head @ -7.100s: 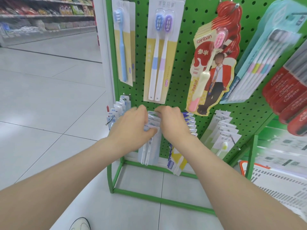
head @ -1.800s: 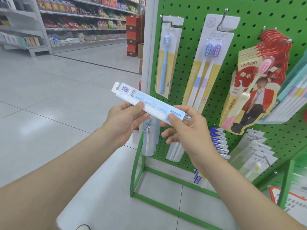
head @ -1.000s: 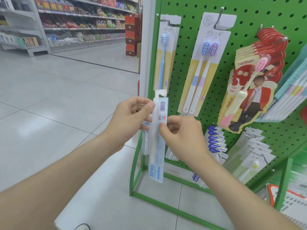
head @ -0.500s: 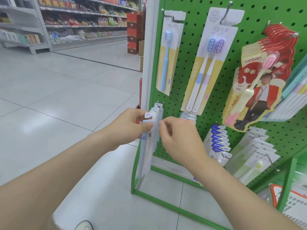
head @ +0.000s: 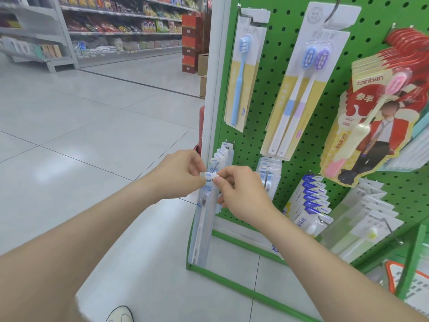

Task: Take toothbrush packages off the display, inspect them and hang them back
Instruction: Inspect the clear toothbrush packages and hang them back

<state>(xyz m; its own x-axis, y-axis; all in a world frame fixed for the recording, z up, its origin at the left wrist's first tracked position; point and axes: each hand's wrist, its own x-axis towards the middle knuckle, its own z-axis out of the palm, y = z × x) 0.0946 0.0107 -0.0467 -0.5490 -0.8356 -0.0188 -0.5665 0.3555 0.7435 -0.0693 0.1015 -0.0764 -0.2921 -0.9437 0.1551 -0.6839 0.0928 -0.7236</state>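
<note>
A long clear toothbrush package (head: pixel 201 226) hangs upright in front of the lower left corner of the green pegboard display (head: pixel 274 89). My left hand (head: pixel 178 174) and my right hand (head: pixel 241 194) both pinch its white top tab, which sits at the tip of a metal hook. Behind it on that hook hang several like packages (head: pixel 220 156). The package's lower end reaches down to the display's green base frame.
More toothbrush packs hang above and to the right: a single blue one (head: pixel 243 75), a twin pack (head: pixel 301 89), red canban packs (head: pixel 380 108), blue-topped packs (head: pixel 311 205). Tiled floor stretches left toward grocery shelves (head: pixel 97 26). My shoe (head: pixel 120 314) shows at the bottom.
I turned the package from level to upright, then carried it down to the lower left hook. Both hands now hold its top tab at the hook's tip.
</note>
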